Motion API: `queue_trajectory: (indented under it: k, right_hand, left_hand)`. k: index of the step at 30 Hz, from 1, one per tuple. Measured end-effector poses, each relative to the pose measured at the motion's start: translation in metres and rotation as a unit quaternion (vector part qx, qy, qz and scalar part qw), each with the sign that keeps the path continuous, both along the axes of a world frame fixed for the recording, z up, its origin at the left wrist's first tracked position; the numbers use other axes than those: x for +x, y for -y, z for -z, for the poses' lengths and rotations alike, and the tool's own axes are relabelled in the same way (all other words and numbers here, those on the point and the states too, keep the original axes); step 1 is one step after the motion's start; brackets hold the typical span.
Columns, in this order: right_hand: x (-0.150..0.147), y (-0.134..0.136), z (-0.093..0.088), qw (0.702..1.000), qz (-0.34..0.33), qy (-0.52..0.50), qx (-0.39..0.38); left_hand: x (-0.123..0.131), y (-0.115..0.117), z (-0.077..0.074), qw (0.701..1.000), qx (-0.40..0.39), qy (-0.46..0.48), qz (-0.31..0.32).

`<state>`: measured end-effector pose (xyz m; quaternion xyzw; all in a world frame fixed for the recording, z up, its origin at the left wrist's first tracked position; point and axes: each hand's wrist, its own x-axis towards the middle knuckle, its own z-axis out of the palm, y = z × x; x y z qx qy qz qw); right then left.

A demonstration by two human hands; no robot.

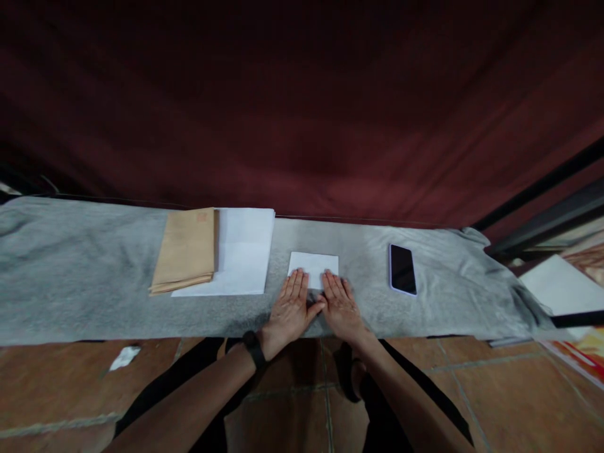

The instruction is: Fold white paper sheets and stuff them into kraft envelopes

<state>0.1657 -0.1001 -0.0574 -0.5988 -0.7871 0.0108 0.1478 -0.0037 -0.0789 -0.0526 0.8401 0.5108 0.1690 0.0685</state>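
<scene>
Folded white paper [314, 263] lies at the centre of the frame on the grey-covered table [70, 270], and both hands are on it. The left hand [289, 309] is flat, palm down, fingers stretched out, its fingertips on the paper's near left edge and gripping nothing. The right hand [340, 306] is just beside it, spread the same way, covering the near right corner. The thumbs meet below the sheet. Left of centre sits a stack of brown envelopes [185, 250] overlapping larger white sheets [244, 251]. A dark phone [402, 268] lies right of centre, well apart from the hands.
</scene>
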Motion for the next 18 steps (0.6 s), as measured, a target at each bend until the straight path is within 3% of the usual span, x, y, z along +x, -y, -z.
queue_trajectory:
  k: [9, 14, 18]
  right_hand:
    - [0.022, 0.008, 0.002, 0.997, 0.062, -0.016, -0.043]
    - [0.026, 0.003, -0.003, 0.993, 0.091, -0.052, -0.046]
    - [0.016, -0.012, -0.014, 0.993, 0.060, -0.099, -0.037]
  left_hand:
    - [-0.014, 0.007, -0.006, 0.999, 0.003, -0.018, -0.028]
    - [-0.012, 0.002, -0.016, 0.999, 0.009, -0.004, -0.052]
    - [0.002, -0.009, -0.024, 0.999, 0.034, 0.007, 0.006]
